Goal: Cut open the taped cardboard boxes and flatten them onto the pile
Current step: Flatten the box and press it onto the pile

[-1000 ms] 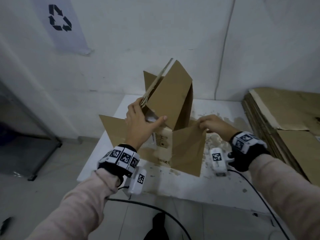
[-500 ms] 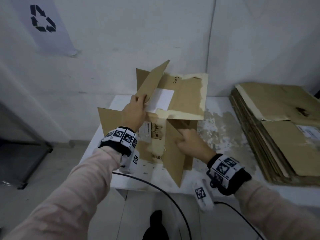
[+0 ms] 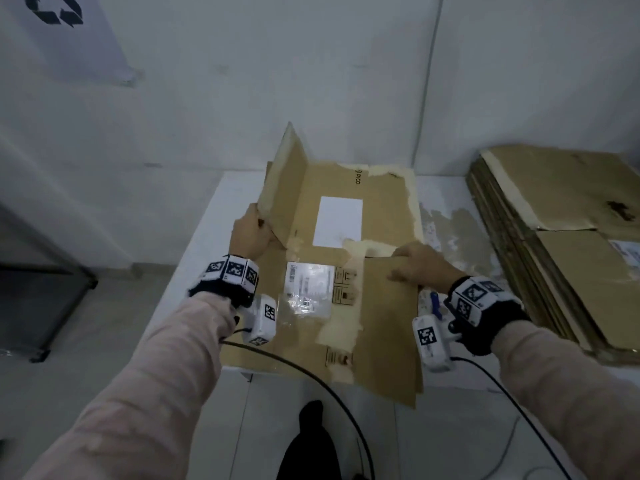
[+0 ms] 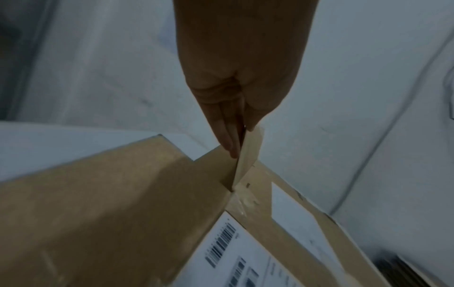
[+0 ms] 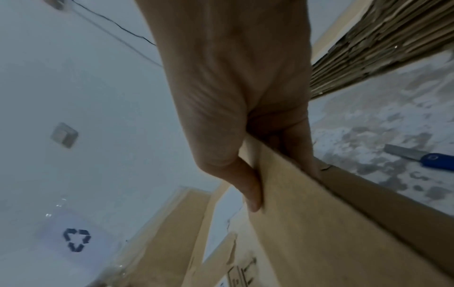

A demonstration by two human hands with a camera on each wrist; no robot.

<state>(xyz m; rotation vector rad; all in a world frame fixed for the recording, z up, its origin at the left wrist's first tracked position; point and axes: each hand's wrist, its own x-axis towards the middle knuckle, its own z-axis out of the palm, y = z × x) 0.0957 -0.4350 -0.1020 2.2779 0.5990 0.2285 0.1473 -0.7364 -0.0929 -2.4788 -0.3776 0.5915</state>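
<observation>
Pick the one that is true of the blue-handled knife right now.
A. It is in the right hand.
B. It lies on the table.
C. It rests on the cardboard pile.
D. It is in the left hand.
B: the right wrist view shows the knife lying on the table, beyond the right hand, which grips a box flap.

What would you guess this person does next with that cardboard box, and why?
Probably press down the upright flap that the left hand pinches. The rest of the box already lies nearly flat on the table, the right hand gripping its other flap, so that raised flap seems the last thing keeping it from the pile.
</observation>
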